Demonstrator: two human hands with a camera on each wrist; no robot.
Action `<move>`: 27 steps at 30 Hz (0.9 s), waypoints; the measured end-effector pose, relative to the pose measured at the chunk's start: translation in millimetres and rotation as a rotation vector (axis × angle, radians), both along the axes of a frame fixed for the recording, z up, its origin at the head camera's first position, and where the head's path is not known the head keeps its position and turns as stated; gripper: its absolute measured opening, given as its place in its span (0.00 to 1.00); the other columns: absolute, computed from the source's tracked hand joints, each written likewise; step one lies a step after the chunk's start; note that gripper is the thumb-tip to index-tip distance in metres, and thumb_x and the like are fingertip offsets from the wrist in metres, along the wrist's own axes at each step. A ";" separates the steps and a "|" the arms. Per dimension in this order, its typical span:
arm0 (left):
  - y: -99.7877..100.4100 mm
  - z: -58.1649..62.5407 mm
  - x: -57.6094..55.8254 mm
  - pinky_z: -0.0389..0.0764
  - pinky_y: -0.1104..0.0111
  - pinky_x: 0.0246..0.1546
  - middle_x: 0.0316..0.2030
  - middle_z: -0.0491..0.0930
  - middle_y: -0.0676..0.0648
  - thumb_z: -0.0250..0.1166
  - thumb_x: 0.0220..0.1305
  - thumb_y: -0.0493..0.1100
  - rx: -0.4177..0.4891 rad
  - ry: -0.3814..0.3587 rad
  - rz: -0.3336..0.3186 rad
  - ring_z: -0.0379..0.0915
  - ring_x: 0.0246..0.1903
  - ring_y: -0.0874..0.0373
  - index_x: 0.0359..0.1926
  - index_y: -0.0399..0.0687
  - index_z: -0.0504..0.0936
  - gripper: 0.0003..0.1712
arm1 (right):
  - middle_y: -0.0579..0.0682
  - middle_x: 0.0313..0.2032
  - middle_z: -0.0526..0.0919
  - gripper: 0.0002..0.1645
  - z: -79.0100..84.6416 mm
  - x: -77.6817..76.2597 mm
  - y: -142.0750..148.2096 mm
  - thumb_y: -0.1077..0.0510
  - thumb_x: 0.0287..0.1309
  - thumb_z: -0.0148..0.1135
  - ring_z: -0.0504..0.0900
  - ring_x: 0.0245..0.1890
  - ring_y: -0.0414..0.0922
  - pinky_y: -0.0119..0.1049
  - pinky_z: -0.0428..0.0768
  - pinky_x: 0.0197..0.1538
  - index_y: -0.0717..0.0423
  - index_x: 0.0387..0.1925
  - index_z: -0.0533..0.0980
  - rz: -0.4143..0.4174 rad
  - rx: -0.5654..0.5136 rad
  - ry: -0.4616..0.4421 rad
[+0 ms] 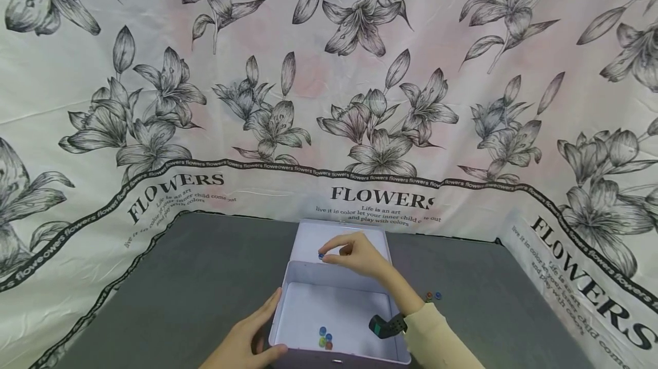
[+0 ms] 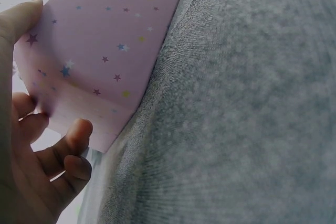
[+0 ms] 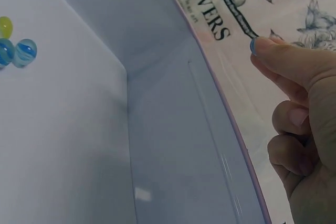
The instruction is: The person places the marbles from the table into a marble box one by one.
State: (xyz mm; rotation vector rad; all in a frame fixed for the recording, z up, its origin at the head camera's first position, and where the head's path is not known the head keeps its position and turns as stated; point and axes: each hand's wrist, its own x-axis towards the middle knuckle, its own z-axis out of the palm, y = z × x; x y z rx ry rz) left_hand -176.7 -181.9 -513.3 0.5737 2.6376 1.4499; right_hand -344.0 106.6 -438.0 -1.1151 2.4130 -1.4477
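A white-lined metal box (image 1: 334, 312) stands on the grey table with its lid (image 1: 339, 241) tipped back behind it. Above the box's rear edge my right hand (image 1: 354, 255) pinches a small blue marble (image 1: 321, 256) between thumb and forefinger; the marble (image 3: 253, 46) is mostly covered by the fingertips in the right wrist view. Against the box's near left corner rests my left hand (image 1: 252, 335), thumb at the front and fingers along the side. Its star-printed pink outside (image 2: 100, 51) shows in the left wrist view. Several marbles (image 1: 329, 337), blue, yellow-green and orange, lie together inside.
To the right of the box, an orange marble (image 1: 429, 295) and a blue marble (image 1: 438, 296) lie on the grey table (image 1: 478, 323), partly beside the right forearm. A flower-printed curtain (image 1: 277, 197) hangs around the table's back and sides.
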 end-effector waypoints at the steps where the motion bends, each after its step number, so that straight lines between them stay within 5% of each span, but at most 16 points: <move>1: 0.1 0.2 -0.2 0.75 0.72 0.25 0.80 0.58 0.34 0.72 0.70 0.57 0.005 -0.001 -0.001 0.65 0.22 0.70 0.85 0.43 0.53 0.54 | 0.51 0.47 0.92 0.10 -1.0 -0.2 -0.6 0.60 0.67 0.73 0.60 0.16 0.34 0.29 0.63 0.24 0.56 0.48 0.90 0.012 0.007 0.007; 9: 1.2 1.9 -0.4 0.75 0.72 0.23 0.80 0.59 0.32 0.72 0.70 0.57 -0.009 -0.002 0.002 0.65 0.21 0.71 0.85 0.45 0.54 0.54 | 0.51 0.45 0.93 0.09 -6.9 1.5 -4.7 0.59 0.67 0.74 0.58 0.14 0.33 0.28 0.62 0.23 0.56 0.47 0.90 0.098 0.070 -0.001; 16: 1.5 2.0 0.0 0.75 0.72 0.24 0.80 0.59 0.33 0.72 0.70 0.57 -0.018 0.000 0.004 0.65 0.22 0.70 0.85 0.45 0.53 0.55 | 0.49 0.44 0.93 0.08 -10.4 3.7 -8.3 0.59 0.65 0.75 0.79 0.18 0.44 0.26 0.72 0.26 0.55 0.44 0.91 0.145 0.108 0.018; 23: 1.7 2.6 0.1 0.75 0.71 0.24 0.80 0.57 0.31 0.72 0.70 0.57 -0.004 -0.012 -0.004 0.65 0.21 0.70 0.85 0.44 0.52 0.55 | 0.47 0.43 0.93 0.09 -10.5 6.1 -10.0 0.59 0.65 0.76 0.60 0.14 0.30 0.27 0.63 0.22 0.58 0.45 0.91 0.214 0.136 0.067; 27: 2.0 3.2 0.0 0.75 0.71 0.24 0.79 0.59 0.31 0.72 0.71 0.56 0.002 -0.019 -0.004 0.65 0.21 0.70 0.85 0.45 0.52 0.54 | 0.41 0.44 0.93 0.10 -8.4 6.8 -8.0 0.58 0.65 0.76 0.64 0.14 0.29 0.26 0.67 0.24 0.57 0.46 0.90 0.178 0.141 0.048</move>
